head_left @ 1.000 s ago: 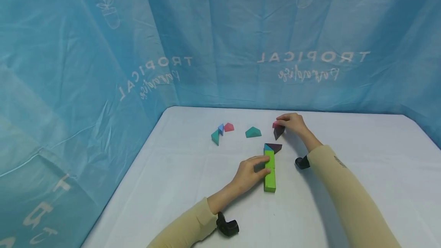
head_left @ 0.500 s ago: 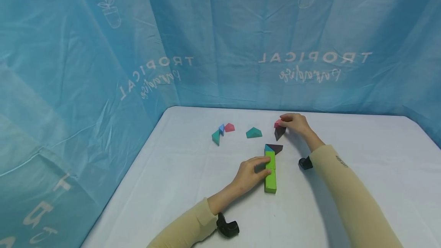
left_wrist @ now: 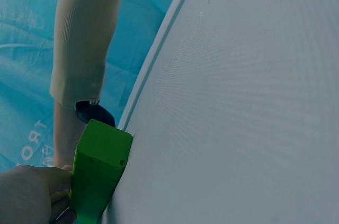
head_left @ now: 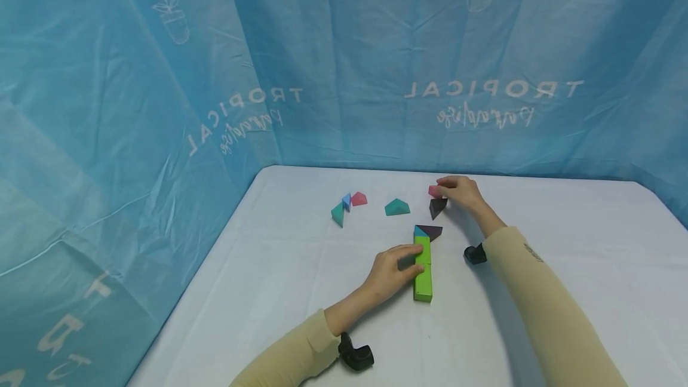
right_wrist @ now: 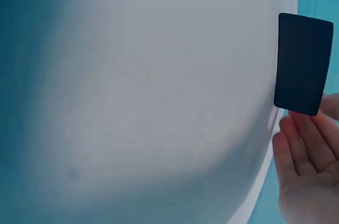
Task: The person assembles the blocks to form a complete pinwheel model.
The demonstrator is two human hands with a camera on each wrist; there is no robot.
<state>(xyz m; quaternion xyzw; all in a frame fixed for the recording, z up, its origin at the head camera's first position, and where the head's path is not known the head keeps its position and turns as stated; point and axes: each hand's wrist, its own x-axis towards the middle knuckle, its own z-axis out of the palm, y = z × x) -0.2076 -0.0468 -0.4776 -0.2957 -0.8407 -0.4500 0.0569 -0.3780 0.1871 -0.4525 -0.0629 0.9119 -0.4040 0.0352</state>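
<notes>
Two green blocks [head_left: 423,279] lie end to end in the head view. My left hand [head_left: 388,272] rests against their left side, thumb on the nearer one and forefinger on the farther one. A small blue triangular block [head_left: 420,232] and a dark block [head_left: 431,231] adjoin their far end. Farther back, my right hand [head_left: 459,190] pinches a small pink block [head_left: 433,191], partly covered by the fingers. Just in front of it sits another dark block [head_left: 438,208], whose flat face fills the right wrist view's right side and hides some fingertips.
Behind and left on the white-covered table [head_left: 269,291] lie a teal block [head_left: 397,207], a pink block [head_left: 359,199], a small blue block [head_left: 346,201] and a second teal block [head_left: 338,214]. A blue printed curtain [head_left: 365,124] encloses the back and left.
Holding the pink block, my right hand has shifted and turned it very slightly behind the dark block. The left hand stays at the green blocks.
</notes>
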